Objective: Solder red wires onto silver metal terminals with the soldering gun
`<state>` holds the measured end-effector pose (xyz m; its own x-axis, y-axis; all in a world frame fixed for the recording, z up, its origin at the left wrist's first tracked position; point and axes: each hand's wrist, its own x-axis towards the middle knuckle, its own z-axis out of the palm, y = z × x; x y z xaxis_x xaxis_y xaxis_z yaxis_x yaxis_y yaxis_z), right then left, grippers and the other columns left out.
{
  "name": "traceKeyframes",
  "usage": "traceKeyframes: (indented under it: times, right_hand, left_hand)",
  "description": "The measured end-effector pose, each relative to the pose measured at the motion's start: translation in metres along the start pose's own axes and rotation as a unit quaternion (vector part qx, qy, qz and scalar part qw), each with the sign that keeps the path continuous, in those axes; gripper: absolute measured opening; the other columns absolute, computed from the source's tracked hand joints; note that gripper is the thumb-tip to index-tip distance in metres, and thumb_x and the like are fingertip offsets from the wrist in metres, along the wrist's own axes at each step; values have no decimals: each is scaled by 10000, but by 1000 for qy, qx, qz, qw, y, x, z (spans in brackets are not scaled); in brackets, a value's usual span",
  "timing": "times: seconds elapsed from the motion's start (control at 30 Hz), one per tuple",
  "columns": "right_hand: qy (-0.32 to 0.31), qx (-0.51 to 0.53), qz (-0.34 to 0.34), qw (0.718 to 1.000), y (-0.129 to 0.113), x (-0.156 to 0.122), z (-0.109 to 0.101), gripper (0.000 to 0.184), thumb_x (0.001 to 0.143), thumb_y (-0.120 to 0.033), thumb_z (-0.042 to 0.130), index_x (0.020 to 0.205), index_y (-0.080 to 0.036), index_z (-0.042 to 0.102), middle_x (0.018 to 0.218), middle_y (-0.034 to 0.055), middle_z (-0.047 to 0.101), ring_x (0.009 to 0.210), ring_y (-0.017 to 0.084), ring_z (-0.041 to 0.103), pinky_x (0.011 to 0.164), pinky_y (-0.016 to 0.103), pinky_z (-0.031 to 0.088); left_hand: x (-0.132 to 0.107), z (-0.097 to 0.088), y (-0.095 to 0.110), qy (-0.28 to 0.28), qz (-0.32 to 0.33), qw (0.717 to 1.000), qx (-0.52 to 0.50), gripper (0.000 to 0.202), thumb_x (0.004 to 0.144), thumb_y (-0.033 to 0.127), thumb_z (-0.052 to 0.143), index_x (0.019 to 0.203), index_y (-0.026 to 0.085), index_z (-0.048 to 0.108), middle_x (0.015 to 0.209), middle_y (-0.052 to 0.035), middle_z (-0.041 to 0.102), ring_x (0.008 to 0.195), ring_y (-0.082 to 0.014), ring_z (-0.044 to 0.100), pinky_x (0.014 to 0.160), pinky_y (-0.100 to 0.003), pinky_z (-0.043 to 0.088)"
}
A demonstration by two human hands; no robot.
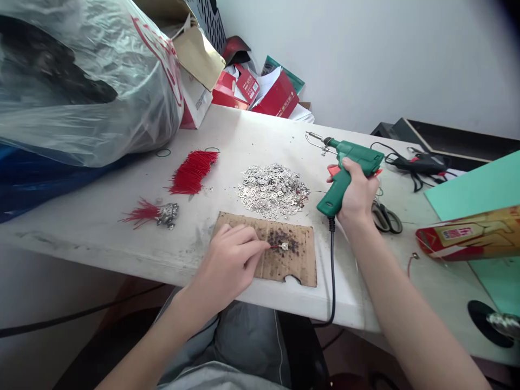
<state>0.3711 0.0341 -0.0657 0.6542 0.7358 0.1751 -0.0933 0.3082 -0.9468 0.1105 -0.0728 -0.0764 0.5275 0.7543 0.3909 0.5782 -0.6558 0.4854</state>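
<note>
My left hand (pixel 235 257) pinches a short red wire (pixel 275 247) over a scorched piece of cardboard (pixel 306 260). At the wire's far end is a small silver metal tab (pixel 285 246), resting on the burnt patch. My right hand (pixel 357 189) is wrapped round the grip of a green soldering gun (pixel 353 157), held above the table to the right of the cardboard. Its metal tip points to the upper left, away from the tab. Beyond the cardboard lies a heap of small silver metal tabs (pixel 272 189).
Left of the heap lie a bundle of red wires (pixel 193 172) and a cluster of wires with tabs attached (pixel 156 214). Scissors (pixel 387 218) and a red-and-yellow box (pixel 467 233) are at right. The gun's black cord (pixel 333 271) hangs over the front edge. A large plastic bag (pixel 134 108) stands at left.
</note>
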Motion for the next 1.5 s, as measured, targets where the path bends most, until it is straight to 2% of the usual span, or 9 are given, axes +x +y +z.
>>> traceKeyframes:
  times: [0.27, 0.37, 0.5, 0.7, 0.9, 1.07, 1.2, 1.33, 1.5]
  right_hand:
    - [45, -23, 3, 999, 1, 13, -9, 149, 697, -266, 758, 743, -183, 642, 641, -16, 635, 464, 138, 567, 393, 254, 464]
    - [50, -21, 5, 998, 3, 16, -11, 105, 699, -234, 744, 720, -199, 647, 645, -10, 640, 468, 134, 560, 398, 252, 464]
    - [54, -27, 9, 998, 6, 13, -10, 108, 663, -236, 784, 725, -210, 700, 695, 21, 670, 503, 159, 582, 401, 274, 470]
    - [43, -55, 32, 997, 9, 6, -7, 138, 584, -288, 848, 697, -270, 771, 810, 78, 729, 559, 207, 616, 472, 350, 513]
    - [54, -85, 40, 994, 7, -2, 0, 198, 516, -312, 868, 696, -280, 794, 829, 104, 744, 562, 217, 614, 470, 374, 490]
    - [69, -102, 29, 992, 8, -6, 3, 208, 491, -303, 865, 675, -250, 785, 718, 89, 706, 500, 187, 571, 377, 307, 442]
    - [66, -98, 26, 993, 8, -6, 1, 243, 476, -269, 851, 695, -194, 776, 697, 79, 705, 472, 177, 582, 372, 277, 476]
    - [62, -83, 24, 994, 8, -4, -1, 251, 517, -270, 840, 742, -189, 767, 703, 47, 708, 476, 166, 589, 378, 251, 490]
    - [47, -87, 38, 994, 11, -2, -5, 221, 574, -307, 858, 763, -228, 774, 713, 24, 711, 502, 165, 593, 389, 240, 498]
  left_hand:
    - [1, 0, 2, 3, -25, 998, -54, 176, 984, 119, 564, 987, 184, 728, 908, -19, 683, 887, -169, 608, 811, -336, 452]
    - [-4, -9, 4, 32, -31, 994, -100, 163, 990, 140, 572, 999, 193, 725, 929, -19, 695, 902, -159, 624, 834, -317, 480]
    - [-20, -41, -8, 85, -52, 990, -103, 133, 982, 171, 600, 1015, 222, 718, 942, -2, 711, 856, -134, 625, 796, -269, 492]
    - [-53, -114, -59, 152, -160, 975, 28, 54, 959, 210, 613, 969, 213, 666, 881, -2, 675, 751, -146, 528, 742, -291, 441]
    - [-63, -152, -103, 89, -209, 972, 51, 117, 927, 250, 635, 1033, 224, 678, 956, -12, 728, 815, -176, 579, 740, -301, 453]
    - [-65, -156, -110, 46, -202, 976, 62, 180, 940, 274, 604, 1096, 245, 690, 1087, -25, 725, 940, -202, 615, 767, -305, 472]
    - [-60, -154, -106, 57, -191, 977, 76, 208, 977, 231, 511, 1100, 238, 679, 1125, -34, 693, 1013, -199, 617, 804, -295, 476]
    - [-29, -145, -108, 22, -177, 972, 155, 222, 980, 205, 507, 1125, 238, 672, 1072, 0, 713, 786, -148, 618, 727, -274, 480]
    - [20, -131, -119, -43, -142, 966, 213, 220, 896, 136, 581, 999, 226, 754, 1033, -35, 745, 919, -229, 671, 767, -324, 455]
